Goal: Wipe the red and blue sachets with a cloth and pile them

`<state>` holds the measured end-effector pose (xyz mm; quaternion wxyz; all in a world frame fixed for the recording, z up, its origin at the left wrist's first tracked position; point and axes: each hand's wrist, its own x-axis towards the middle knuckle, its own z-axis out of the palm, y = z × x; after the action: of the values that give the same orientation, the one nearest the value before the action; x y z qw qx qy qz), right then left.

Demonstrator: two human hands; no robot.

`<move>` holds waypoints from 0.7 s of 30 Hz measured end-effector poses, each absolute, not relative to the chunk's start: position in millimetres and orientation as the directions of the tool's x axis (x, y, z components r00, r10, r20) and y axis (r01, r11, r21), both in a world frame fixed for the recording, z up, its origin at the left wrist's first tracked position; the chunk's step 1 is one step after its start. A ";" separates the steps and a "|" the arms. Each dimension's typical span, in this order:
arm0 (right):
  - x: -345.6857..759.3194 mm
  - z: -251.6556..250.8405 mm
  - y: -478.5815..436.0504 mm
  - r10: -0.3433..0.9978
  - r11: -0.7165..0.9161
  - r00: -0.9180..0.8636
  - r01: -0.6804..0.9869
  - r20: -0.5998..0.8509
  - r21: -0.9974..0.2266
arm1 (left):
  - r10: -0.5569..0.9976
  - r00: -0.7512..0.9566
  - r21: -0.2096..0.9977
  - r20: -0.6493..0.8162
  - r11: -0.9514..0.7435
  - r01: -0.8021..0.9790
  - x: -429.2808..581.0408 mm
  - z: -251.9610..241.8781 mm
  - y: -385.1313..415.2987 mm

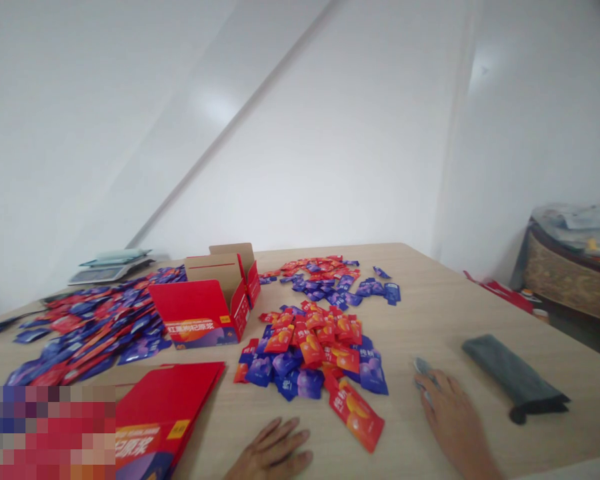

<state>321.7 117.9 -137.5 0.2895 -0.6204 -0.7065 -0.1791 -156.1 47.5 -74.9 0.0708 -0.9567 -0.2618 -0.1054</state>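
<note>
My left hand lies flat on the wooden table at the bottom edge, fingers stretched out, holding nothing. It is close to a red sachet at the near end of a pile of red and purple sachets. My right hand rests on the table to the right of that pile, fingers extended, fingertips near a small grey object. An open red carton stands behind the pile.
A second sachet pile lies further back, and a large spread of sachets covers the left. Flattened red cartons sit at near left. A scale is at far left, a dark pouch at right, furniture beyond the table.
</note>
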 end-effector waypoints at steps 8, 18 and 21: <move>320.9 -133.9 117.2 0.786 0.165 -0.050 0.977 0.616 -0.132 | 0.481 0.838 -0.037 0.258 -0.862 0.506 -152.9 -66.4 44.1; 318.8 -128.9 114.8 0.788 0.165 -0.045 0.976 0.614 -0.140 | 0.489 0.832 -0.034 0.263 -0.857 0.514 -153.1 -73.5 42.4; 318.7 -127.9 113.4 0.788 0.161 -0.049 0.979 0.613 -0.129 | 0.510 0.824 -0.010 0.246 -0.849 0.528 -151.1 -68.6 38.3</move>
<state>318.7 113.4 -127.9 0.2883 -0.6263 -0.7053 -0.1648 -151.1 38.3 -68.6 0.0389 -0.9542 -0.2721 -0.1179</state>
